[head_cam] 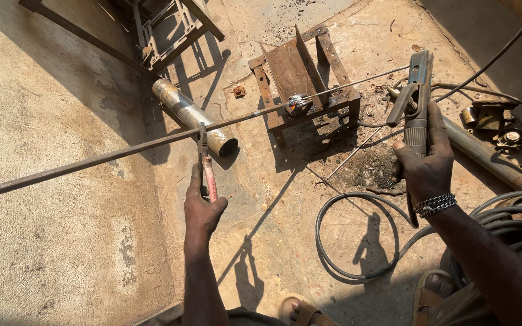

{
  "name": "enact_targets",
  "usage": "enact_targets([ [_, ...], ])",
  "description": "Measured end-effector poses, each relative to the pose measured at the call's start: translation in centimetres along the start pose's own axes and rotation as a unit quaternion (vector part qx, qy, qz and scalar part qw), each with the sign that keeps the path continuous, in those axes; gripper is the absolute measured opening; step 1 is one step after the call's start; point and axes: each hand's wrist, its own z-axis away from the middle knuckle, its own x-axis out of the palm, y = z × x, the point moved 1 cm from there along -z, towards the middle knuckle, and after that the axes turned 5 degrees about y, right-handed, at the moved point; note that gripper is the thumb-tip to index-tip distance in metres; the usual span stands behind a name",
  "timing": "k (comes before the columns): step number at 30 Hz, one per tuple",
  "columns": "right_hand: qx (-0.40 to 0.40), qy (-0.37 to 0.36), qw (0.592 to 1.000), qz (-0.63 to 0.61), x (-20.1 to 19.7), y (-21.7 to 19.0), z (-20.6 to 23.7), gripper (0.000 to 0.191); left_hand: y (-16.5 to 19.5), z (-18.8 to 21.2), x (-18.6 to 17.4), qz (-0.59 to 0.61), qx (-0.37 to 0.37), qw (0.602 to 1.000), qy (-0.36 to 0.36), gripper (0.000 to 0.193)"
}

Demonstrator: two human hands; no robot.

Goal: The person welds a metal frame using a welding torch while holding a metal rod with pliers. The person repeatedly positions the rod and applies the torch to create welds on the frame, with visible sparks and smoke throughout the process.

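The long rod (pixel 110 156) is gripped with pliers (pixel 205 163) clenched in the left hand (pixel 203 208); the electrode holder (pixel 415 105) is grasped by the right hand (pixel 427 163), its electrode tip to be steadied at the joint (pixel 297 101) on the stand (pixel 309 90)

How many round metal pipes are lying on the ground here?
2. One short pipe lies under the long rod, above the left hand. Another pipe lies at the right, beyond the right hand. Clutter may hide more.
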Motion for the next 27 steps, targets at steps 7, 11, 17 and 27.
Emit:
enact_targets([
  [7, -0.009, -0.001, 1.0, -0.001, 0.0, -0.3, 0.2, 0.087, -0.3, -0.1, 0.2, 0.039, 0.009, 0.999, -0.007, 0.112],
  [11, 0.004, 0.0, 1.0, -0.011, -0.2, -0.7, 0.3, 0.088, 0.3, -0.1, 0.3, 0.048, 0.003, 0.999, -0.012, 0.113],
  [17, -0.002, 0.0, 1.0, -0.02, -0.6, -1.2, 0.8, 0.088, 1.6, 0.0, 0.0, 0.025, 0.031, 0.999, -0.005, 0.113],
  [27, -0.01, 0.0, 1.0, -0.011, -1.1, -1.4, 1.2, 0.087, 1.3, 0.9, -0.3, -0.072, 0.095, 0.992, 0.039, 0.109],
])
